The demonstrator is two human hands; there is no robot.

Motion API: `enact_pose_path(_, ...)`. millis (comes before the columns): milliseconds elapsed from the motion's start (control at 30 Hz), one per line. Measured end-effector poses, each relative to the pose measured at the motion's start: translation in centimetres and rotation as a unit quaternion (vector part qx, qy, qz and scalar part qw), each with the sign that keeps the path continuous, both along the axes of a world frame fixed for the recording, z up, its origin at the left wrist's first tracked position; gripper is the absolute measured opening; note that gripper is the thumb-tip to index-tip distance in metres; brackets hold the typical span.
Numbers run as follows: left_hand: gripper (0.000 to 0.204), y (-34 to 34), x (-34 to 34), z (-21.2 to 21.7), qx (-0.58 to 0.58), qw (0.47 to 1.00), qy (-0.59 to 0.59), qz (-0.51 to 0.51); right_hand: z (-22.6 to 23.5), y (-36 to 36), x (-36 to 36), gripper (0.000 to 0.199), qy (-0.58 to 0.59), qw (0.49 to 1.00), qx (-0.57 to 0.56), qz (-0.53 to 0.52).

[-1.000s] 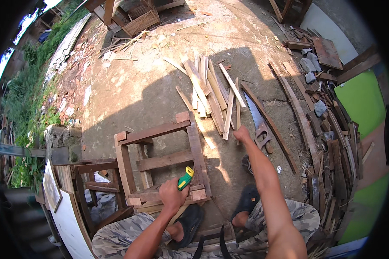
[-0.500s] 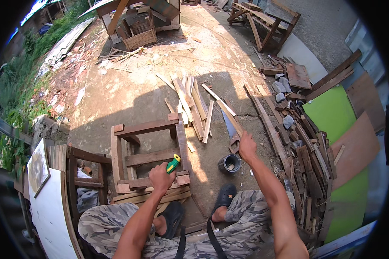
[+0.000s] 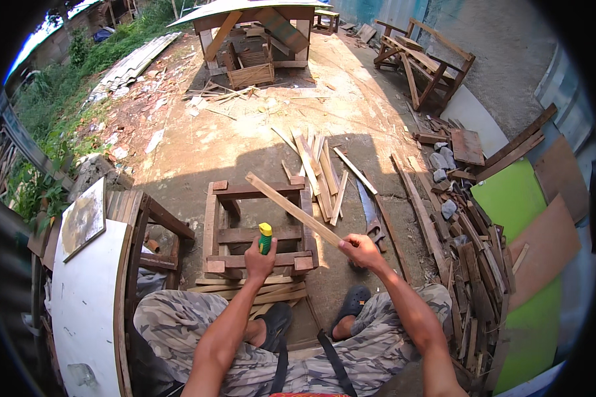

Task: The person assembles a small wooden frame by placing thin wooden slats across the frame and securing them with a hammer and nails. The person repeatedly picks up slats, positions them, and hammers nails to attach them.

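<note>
My left hand [image 3: 259, 262] is closed around a green-and-yellow hand tool [image 3: 265, 239], its yellow end pointing up; the exact kind is not clear. My right hand [image 3: 362, 251] grips the near end of a thin wooden strip [image 3: 290, 206]. The strip slants up and to the left, over the upturned wooden stool frame [image 3: 235, 236], which stands on the ground in front of me. To the right of the frame, a handsaw [image 3: 367, 204] lies near my right hand. The grey can is mostly hidden beneath that hand.
Loose wooden slats [image 3: 324, 171] lie beyond the frame, and more wood strips [image 3: 278, 291] lie by my feet. Scrap lumber [image 3: 473, 278] and stones line the right side. A white-topped bench [image 3: 89, 311] stands at my left. Farther off are a wooden bench [image 3: 420, 63] and a roofed wooden structure [image 3: 251, 40].
My right hand has lifted the wooden strip from beside the saw and swung it leftward over the frame. My left hand has turned the green-and-yellow tool more upright. The view has shifted.
</note>
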State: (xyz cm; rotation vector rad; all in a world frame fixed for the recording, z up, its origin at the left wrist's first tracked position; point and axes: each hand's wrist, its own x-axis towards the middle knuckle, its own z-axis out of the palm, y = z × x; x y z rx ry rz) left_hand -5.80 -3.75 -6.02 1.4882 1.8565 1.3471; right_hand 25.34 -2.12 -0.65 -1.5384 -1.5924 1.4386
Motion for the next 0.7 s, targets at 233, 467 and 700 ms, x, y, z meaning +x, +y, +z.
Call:
enact_pose_path(233,0.031,-2.6,-2.6,2.1,0.063,0.99,0.116,-0.057,-2.6,0.4,-4.8,0.049,-0.033,0.991,-0.108,0.066)
enact_pose_path(467,0.053,-4.1,-2.0,3.2,-0.009,0.96,0.209,-0.185,-4.0,2.8,-3.7,0.052,-0.067,0.993,-0.075,0.065)
enact_pose_path(700,0.056,-3.6,-1.1,3.8,-0.06,0.943,0.252,-0.212,-2.5,3.1,-3.8,0.059,-0.007,0.994,-0.066,0.087)
